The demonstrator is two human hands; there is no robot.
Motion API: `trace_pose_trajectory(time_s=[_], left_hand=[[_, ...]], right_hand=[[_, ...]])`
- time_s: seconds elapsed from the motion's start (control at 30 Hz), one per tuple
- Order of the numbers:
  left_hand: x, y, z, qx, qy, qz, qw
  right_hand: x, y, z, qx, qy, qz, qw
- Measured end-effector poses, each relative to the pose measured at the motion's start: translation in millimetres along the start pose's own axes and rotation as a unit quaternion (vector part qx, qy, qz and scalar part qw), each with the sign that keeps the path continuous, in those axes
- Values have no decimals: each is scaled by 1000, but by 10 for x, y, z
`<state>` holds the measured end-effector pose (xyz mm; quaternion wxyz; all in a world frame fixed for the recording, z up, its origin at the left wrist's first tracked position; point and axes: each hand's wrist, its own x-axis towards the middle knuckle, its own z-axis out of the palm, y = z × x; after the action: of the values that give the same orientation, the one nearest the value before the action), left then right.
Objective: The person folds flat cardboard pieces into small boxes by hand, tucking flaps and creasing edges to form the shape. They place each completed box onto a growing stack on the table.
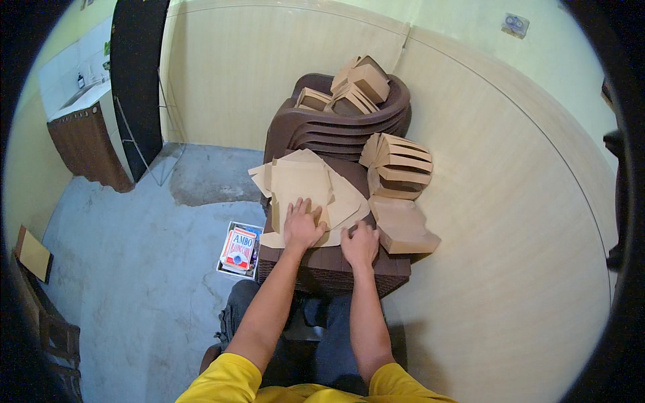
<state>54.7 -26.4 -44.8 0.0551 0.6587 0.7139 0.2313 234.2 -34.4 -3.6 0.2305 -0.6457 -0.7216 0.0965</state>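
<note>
Several flat brown cardboard box blanks (301, 183) lie in a loose, overlapping pile on a dark brown woven-look seat or tabletop (328, 256) in front of me. My left hand (304, 227) rests flat on the top blank near its close edge, fingers spread. At the near right corner of the pile, my right hand (361, 243) has its fingers curled around the edge of a cardboard blank. The fingertips are partly hidden there. Just right of that hand sits a folded, open cardboard box (403, 227).
Brown plastic chairs (336, 129) are stacked behind the pile, with folded boxes (363, 80) on top. A row of nested boxes (400, 166) leans by the right wall. On the floor at left stands a white box (236, 270) holding a card pack. A sink (80, 101) is farther off.
</note>
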Motion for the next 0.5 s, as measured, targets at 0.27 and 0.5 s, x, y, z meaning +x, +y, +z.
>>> trace_pose_trajectory(time_s=[0.27,0.5], left_hand=[[52,-21,-317,33,45,37,998],[-16,-196,-149,-29,-8,27,999]], right_hand=[[131,17,313,290,31,74,954],[139,-80,496,87,78,-193,974]])
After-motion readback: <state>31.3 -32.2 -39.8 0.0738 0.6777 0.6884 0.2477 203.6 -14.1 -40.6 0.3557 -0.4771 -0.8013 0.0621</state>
